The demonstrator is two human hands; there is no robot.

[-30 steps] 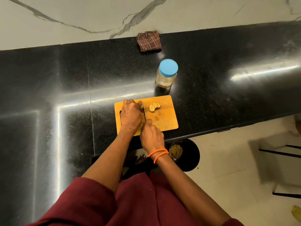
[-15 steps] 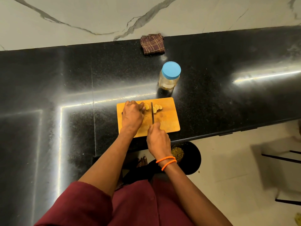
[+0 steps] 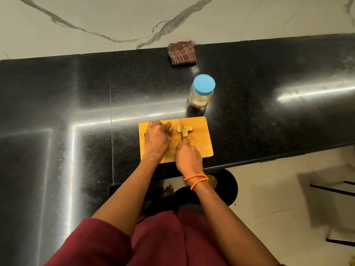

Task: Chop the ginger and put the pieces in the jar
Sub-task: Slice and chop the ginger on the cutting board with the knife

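Wooden cutting board point(image 3: 199, 144) sits on black granite counter point(image 3: 76, 112) near its front edge. L hand point(image 3: 156, 140) rests on board's left half, fingers curled down over uncut ginger piece point(image 3: 171, 129), only a sliver of it showing at the fingertips. R hand point(image 3: 188, 156) grips knife handle, fingers wrapped tight round it; knife point(image 3: 180, 129) blade points away from the person, edge down on the board, just beside the L fingertips. Ginger slices point(image 3: 185, 129), a few pale rounds, lie clustered right at the blade's right side, touching or overlapping each other. Jar point(image 3: 201, 94) w/ blue lid point(image 3: 204, 83) on stands upright on counter just behind board's back right corner, apart from it; contents can't tell, looks yellowish thru the glass. Folded checked cloth point(image 3: 182, 53) lies at counter's back edge against marble wall point(image 3: 172, 16). Orange thread bands point(image 3: 196, 180) circle R wrist. Dark round bin point(image 3: 226, 187) stands on floor below the counter edge.
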